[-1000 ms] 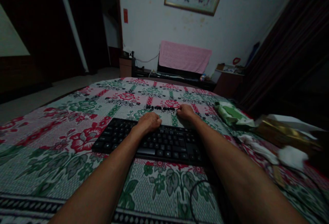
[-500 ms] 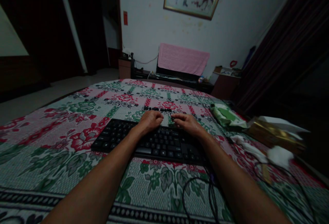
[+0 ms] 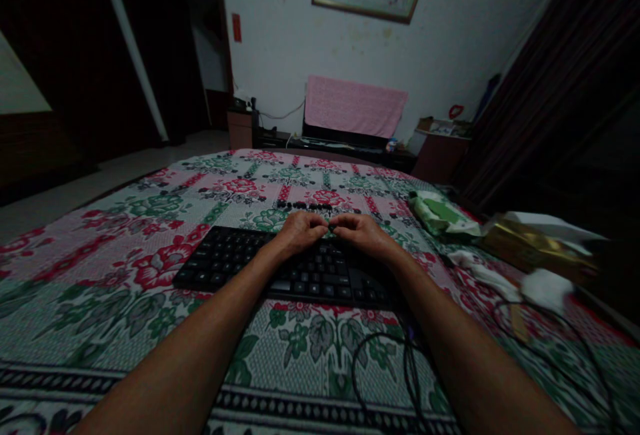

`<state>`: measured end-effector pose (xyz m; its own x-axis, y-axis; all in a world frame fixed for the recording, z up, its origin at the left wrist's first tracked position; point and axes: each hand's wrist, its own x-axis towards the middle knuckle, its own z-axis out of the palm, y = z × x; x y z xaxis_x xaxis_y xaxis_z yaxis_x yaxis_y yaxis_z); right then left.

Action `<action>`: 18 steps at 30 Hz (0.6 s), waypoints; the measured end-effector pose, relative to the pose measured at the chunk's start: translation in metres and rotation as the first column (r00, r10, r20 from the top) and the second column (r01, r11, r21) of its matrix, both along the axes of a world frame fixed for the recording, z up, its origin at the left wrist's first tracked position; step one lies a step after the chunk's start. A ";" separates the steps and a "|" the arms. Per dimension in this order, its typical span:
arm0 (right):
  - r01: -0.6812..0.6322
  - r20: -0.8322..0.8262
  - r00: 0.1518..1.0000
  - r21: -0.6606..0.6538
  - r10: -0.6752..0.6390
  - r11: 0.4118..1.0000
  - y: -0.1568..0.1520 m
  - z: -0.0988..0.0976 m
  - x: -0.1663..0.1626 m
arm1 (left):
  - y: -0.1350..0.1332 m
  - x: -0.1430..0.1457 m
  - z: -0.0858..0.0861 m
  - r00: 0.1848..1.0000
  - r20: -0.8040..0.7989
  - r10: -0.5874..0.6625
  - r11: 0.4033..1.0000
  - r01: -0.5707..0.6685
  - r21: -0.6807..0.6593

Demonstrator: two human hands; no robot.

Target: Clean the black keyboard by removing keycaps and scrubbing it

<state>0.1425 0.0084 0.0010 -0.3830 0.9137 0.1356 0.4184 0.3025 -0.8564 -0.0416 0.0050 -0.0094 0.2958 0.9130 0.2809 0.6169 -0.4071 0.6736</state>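
Note:
A black keyboard [image 3: 220, 258] lies across the patterned bedspread in front of me. My left hand [image 3: 303, 230] is above the keyboard's far edge, its thumb and fingers pinched together. Facing it from the right, my right hand [image 3: 361, 231] is pinched too, and the fingertips of both hands almost meet. Something small and dark shows between them, too small to make out. Just beyond my hands, small black pieces [image 3: 305, 206] that look like keycaps sit in a row on the bedspread. My hands and forearms hide parts of the keyboard.
A black cable [image 3: 410, 375] loops near my right forearm. To the right are a green packet [image 3: 443, 215], a gold box [image 3: 535, 248] and crumpled white tissue [image 3: 547, 290]. A pink cloth [image 3: 355, 107] covers a screen by the far wall.
My hands have come closer together, so their fingertips now nearly touch. The camera view has shifted slightly. The keyboard and the row of black pieces look unmoved.

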 end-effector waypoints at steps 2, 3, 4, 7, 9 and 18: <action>0.011 -0.011 1.000 0.011 -0.011 1.000 0.000 0.000 0.000 | 0.000 0.001 -0.001 1.000 0.011 -0.013 1.000 0.014 -0.006; 0.013 -0.019 1.000 0.016 -0.013 1.000 0.001 0.001 0.000 | 0.001 0.002 -0.001 0.999 0.026 -0.019 1.000 0.019 -0.006; 0.014 -0.029 0.999 0.018 -0.014 1.000 0.001 0.001 0.000 | 0.002 0.002 -0.002 0.999 0.046 -0.025 1.000 0.025 -0.009; 0.011 -0.046 0.999 0.022 -0.010 1.000 0.001 0.001 -0.001 | 0.003 0.004 -0.002 0.994 0.107 -0.027 0.999 0.031 -0.040; 0.005 -0.043 0.999 0.038 -0.004 0.999 0.000 0.002 -0.001 | 0.003 0.005 -0.002 0.992 0.129 -0.016 0.998 0.023 -0.059; -0.009 0.118 0.993 0.280 -0.025 0.960 -0.005 0.003 -0.002 | -0.001 0.003 0.004 0.990 0.140 0.013 0.997 -0.002 -0.078</action>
